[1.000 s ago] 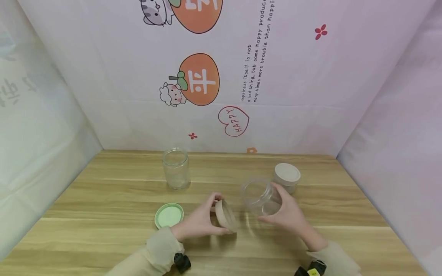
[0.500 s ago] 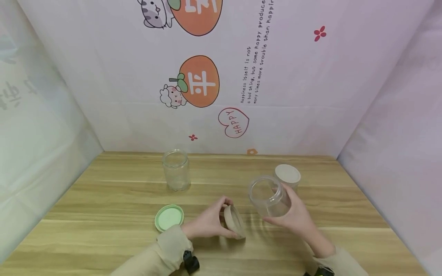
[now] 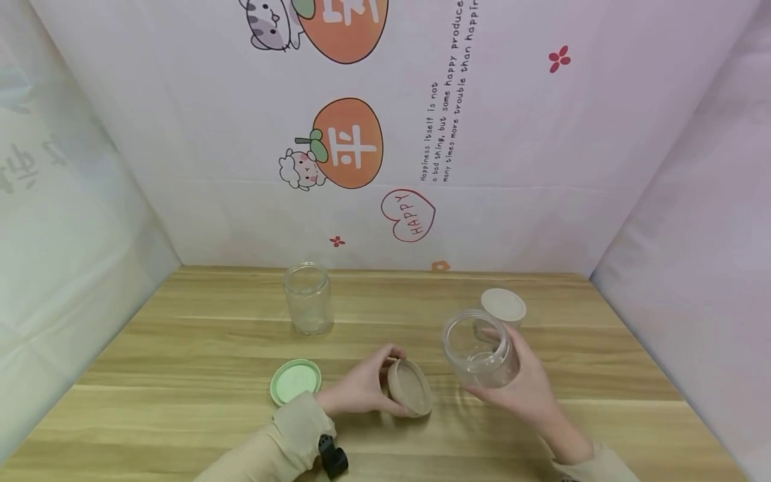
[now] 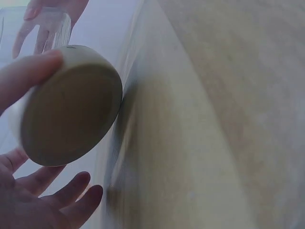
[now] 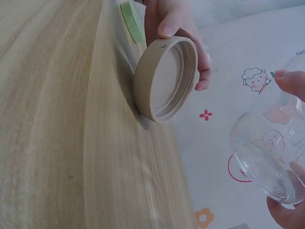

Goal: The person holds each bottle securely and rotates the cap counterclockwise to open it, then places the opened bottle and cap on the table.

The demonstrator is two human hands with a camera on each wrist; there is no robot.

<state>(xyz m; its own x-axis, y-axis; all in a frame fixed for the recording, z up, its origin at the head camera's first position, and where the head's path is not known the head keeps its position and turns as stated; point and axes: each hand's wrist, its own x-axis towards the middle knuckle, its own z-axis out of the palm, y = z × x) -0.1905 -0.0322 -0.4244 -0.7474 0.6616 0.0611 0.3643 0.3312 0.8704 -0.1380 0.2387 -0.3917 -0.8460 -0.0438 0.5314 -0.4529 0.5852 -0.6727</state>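
My left hand (image 3: pixel 361 387) grips a round beige jar lid (image 3: pixel 411 388) by its rim, thumb on one side and fingers on the other. The lid stands tilted on edge, its hollow inside facing right, as the right wrist view (image 5: pixel 167 81) also shows. To its right, my right hand (image 3: pixel 523 385) holds a clear open jar (image 3: pixel 478 351) around its side, mouth tipped up and toward the left. Lid and jar are apart. Behind the right hand is a jar with a white lid (image 3: pixel 503 305), partly hidden.
An uncovered clear jar (image 3: pixel 308 300) stands upright at the back left. Nearer, beside the left sleeve, lies a light green lid (image 3: pixel 295 381), inside up. The wooden table (image 3: pixel 150 361) ends at a printed white cloth (image 3: pixel 512 201), with white cloth on both sides.
Both hands have moved a little to the right. The beige lid has turned so more of its inside shows, and the clear jar has shifted right and become more upright.
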